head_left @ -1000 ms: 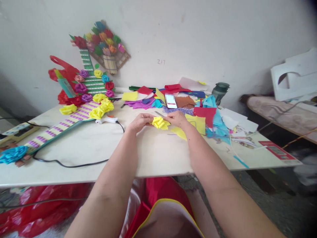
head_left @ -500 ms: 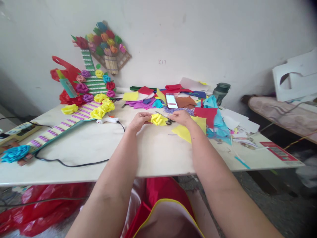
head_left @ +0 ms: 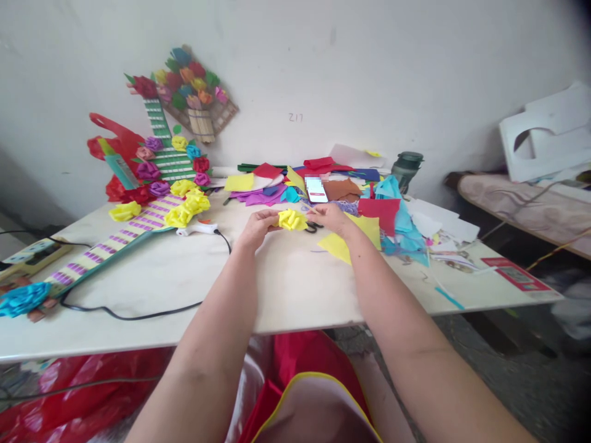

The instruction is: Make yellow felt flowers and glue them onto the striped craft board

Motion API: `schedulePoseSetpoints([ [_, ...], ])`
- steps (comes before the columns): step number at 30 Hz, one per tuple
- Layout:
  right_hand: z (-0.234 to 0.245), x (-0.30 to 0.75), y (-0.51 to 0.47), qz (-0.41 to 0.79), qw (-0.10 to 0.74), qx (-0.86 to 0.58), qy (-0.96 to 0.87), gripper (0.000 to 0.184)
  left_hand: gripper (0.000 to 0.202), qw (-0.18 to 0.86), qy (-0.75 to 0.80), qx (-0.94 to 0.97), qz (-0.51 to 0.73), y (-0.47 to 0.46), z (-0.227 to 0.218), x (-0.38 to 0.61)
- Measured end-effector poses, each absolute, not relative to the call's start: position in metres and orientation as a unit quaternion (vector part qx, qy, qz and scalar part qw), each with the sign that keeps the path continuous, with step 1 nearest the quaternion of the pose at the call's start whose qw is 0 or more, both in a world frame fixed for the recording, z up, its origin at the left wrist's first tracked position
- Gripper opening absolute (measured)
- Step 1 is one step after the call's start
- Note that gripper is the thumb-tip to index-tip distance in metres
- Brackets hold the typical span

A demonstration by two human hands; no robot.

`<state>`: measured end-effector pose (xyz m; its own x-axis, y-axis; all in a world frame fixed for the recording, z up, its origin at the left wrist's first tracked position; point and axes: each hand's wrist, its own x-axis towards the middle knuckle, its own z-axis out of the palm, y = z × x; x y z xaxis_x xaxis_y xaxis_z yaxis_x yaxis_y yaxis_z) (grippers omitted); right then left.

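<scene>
My left hand (head_left: pixel 259 229) is closed around the edge of a yellow crepe-paper flower (head_left: pixel 292 219), holding it above the table. Just to the flower's right, my right hand (head_left: pixel 329 218) is pinched shut, with what looks like a thin, stick-like tip by its fingers, too small to name. Black scissor handles (head_left: pixel 314 227) show between the flower and the right hand; the blades are hidden. Under the right wrist lies a sheet of yellow paper (head_left: pixel 336 247).
A guitar-shaped craft (head_left: pixel 108 249) with paper flowers stands at left, beside a white glue gun (head_left: pixel 197 229) and its black cord. Paper scraps (head_left: pixel 258 194), a phone (head_left: pixel 316 191) and a dark green bottle (head_left: pixel 407 170) line the back. Blue and red paper (head_left: pixel 379 214) lies right.
The flower has turned a little in my left hand, and my right hand has shifted slightly. The whole view has swung a little to the right.
</scene>
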<state>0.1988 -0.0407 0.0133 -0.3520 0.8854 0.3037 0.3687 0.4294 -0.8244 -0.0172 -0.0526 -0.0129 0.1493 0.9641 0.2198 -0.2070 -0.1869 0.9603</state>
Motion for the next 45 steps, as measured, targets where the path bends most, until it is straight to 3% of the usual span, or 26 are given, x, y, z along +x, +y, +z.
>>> schedulePoseSetpoints([
  [16,0.013,0.194,-0.036,0.259,0.44,-0.453,-0.73,0.019,0.025,0.571,0.342,0.548,0.507,-0.053,-0.014,-0.012],
  [27,0.016,0.191,-0.043,0.255,0.42,-0.42,-0.763,0.019,0.041,0.635,0.311,0.523,0.477,-0.061,-0.005,-0.009],
  [38,0.004,0.178,-0.038,0.191,0.376,-0.383,-0.822,0.023,0.031,0.633,0.35,0.512,0.462,-0.064,-0.007,-0.001],
  [45,0.002,0.17,-0.042,0.18,0.408,-0.349,-0.824,0.026,0.022,0.643,0.359,0.509,0.444,-0.06,-0.01,0.0],
])
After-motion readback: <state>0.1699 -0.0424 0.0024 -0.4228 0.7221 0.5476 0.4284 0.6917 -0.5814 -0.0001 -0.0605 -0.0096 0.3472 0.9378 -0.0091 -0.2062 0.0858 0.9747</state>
